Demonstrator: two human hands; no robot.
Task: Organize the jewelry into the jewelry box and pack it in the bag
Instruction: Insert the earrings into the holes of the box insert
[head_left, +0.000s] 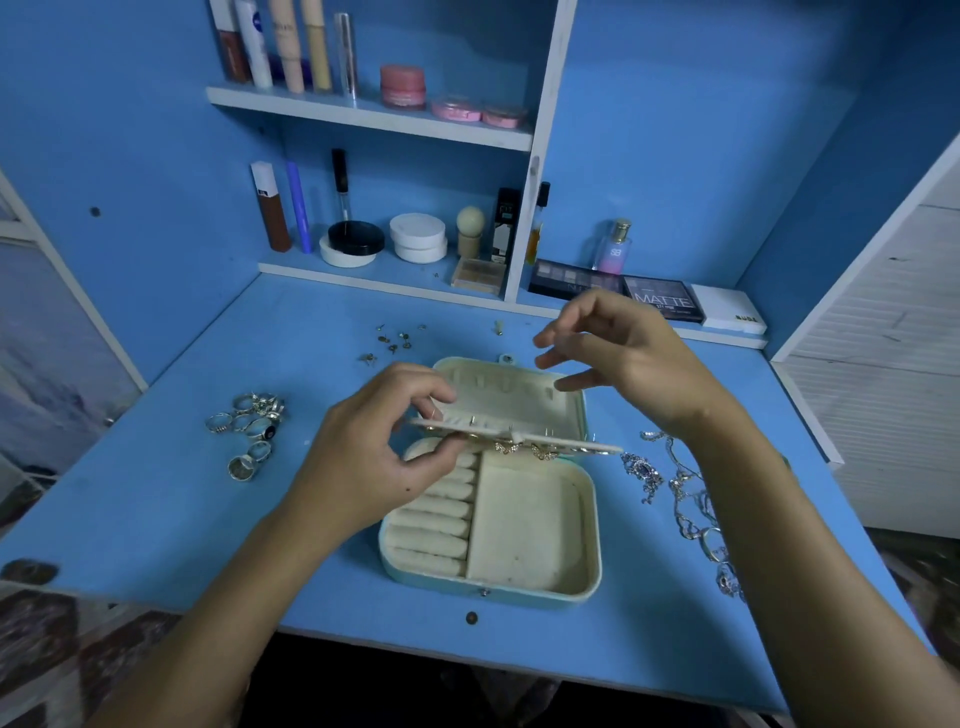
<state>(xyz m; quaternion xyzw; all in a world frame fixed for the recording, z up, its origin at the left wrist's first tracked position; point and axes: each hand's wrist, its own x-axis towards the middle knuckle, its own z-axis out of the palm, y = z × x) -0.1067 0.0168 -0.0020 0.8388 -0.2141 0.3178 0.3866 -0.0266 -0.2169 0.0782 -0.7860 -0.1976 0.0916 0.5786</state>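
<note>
One box: pale teal rounded-rectangle jewelry box (524, 597) with cream lining, lid up, sits mid-desk near the front edge of the blue desk (171, 499).
Box base: row of cream ring rolls (434, 519) on the left side, flat cream compartment (524, 525) on the right; no jewelry visible in either.
Lid: cream inner face with small hooks (511, 397), leans back toward the shelves.
Earring panel: thin cream flap (519, 434) held level across the box at the hinge, gold earrings (524, 447) hanging from its underside.
Left hand (363, 457): fingers curled, thumb and fingertips pinch the left end of the flap.
Right hand (628, 358): hovers over the lid's right rear corner, fingers loosely spread and bent, grips nothing visible.
Rings: cluster of silver rings (249, 431) left of the box, apart from it.
Studs: small gold earring pieces (392, 340) behind the box, toward the back edge.
Chains: silver necklaces (680, 493) at the right edge, partly under the right forearm.
</note>
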